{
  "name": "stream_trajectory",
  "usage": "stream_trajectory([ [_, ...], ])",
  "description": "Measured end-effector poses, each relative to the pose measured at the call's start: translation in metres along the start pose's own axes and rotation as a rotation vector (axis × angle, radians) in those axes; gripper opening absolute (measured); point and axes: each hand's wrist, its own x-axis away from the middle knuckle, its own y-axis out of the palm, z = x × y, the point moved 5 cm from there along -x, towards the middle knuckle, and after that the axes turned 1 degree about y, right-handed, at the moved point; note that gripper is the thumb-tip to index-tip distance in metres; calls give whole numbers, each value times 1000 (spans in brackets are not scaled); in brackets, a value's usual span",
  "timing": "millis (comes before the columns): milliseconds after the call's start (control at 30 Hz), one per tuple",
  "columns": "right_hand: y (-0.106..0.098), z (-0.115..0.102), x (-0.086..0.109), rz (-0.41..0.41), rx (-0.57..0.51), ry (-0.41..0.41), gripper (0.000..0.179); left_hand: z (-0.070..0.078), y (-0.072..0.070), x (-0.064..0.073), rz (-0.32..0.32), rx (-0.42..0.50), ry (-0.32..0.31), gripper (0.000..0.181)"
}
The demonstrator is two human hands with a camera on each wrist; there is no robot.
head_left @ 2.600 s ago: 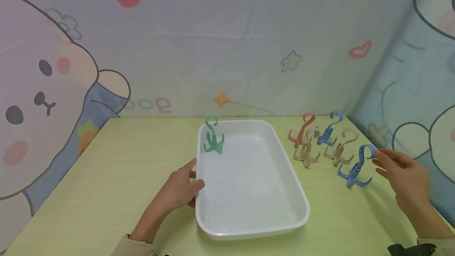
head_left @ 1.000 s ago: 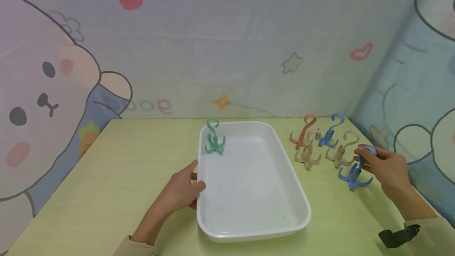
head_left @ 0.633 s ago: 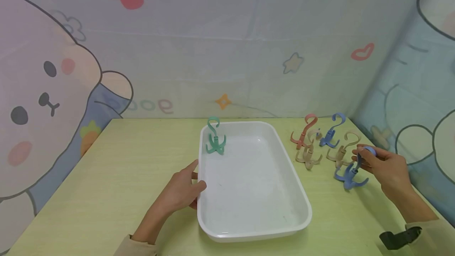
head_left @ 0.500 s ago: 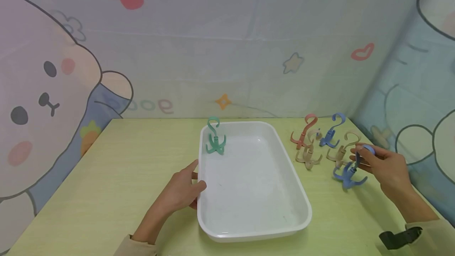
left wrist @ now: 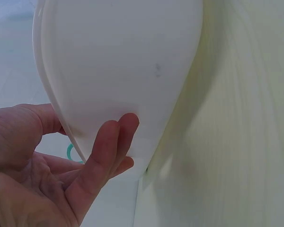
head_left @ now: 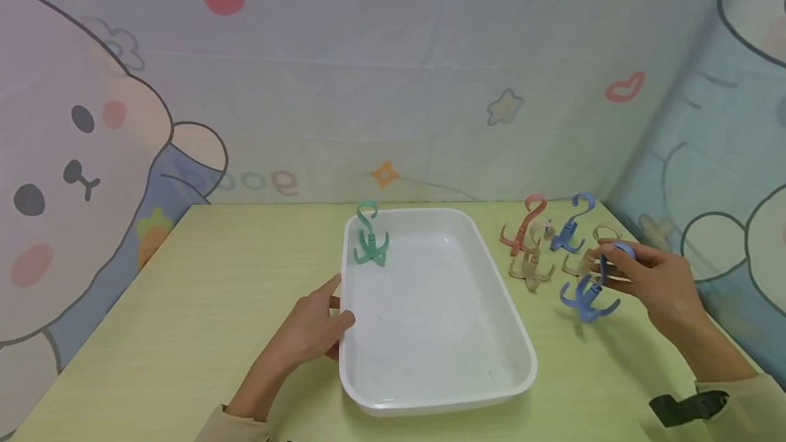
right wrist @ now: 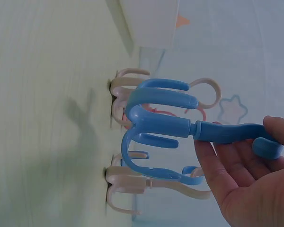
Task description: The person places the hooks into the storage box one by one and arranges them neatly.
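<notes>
My right hand (head_left: pixel 660 285) pinches a blue four-pronged hanging hook (head_left: pixel 587 300) by its curved top. In the right wrist view the blue hook (right wrist: pixel 163 125) hangs off the table, its shadow falling on the surface. My left hand (head_left: pixel 316 326) holds the left side of a white plastic tray (head_left: pixel 436 406), thumb over the rim. In the left wrist view its fingers (left wrist: pixel 102 149) lie against the tray's outer wall. Inside the tray, at its far left corner, stands a green hook (head_left: pixel 371 247) of the same shape.
Right of the tray several more hooks stand upright: a red one (head_left: pixel 522 230), a blue one (head_left: pixel 566 234), and beige ones, including one (head_left: pixel 531 271) near the tray. Another beige hook (head_left: pixel 577 266) is partly hidden behind my right hand. A printed cloth (head_left: pixel 393 87) backs the yellowish table (head_left: pixel 202 333).
My right hand took hold of the blue hook's top, then lifted it and moved it left toward the tray. The left hand and tray have stayed in place.
</notes>
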Motion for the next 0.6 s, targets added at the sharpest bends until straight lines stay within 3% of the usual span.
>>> stream_trajectory([
  [600, 21, -17, -2, -63, 6, -8, 16, 1, 0, 1, -2, -9, -2, 74],
])
